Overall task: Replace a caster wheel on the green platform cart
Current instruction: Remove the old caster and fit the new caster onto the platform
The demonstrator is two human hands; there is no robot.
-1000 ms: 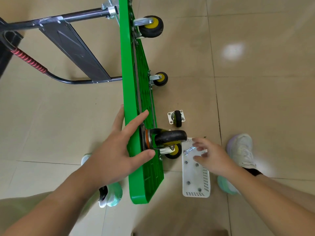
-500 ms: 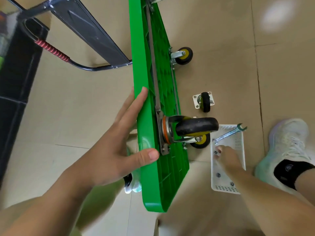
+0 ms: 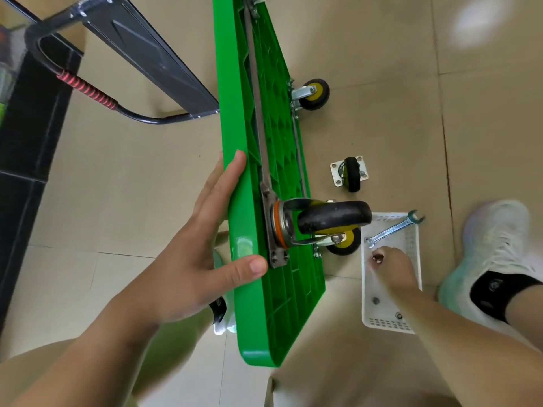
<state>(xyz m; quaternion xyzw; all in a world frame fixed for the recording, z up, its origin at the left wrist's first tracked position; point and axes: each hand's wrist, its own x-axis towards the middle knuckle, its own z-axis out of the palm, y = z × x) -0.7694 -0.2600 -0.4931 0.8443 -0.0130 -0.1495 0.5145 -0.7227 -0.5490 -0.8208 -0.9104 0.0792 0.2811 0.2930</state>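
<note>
Sideways, green cart (image 3: 245,221) on edge, black caster (image 3: 335,219) outward.

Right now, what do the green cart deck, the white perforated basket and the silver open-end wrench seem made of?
Green cart deck: likely moulded plastic, glossy; ribbed underside, shiny highlight on its edge.
White perforated basket: probably thin plastic, matte; slotted walls.
Silver open-end wrench: metal, bright plated look; it reflects light.

Bare forearms, white mint-tinged sneakers (image 3: 499,248), black ankle socks (image 3: 495,292).
</note>
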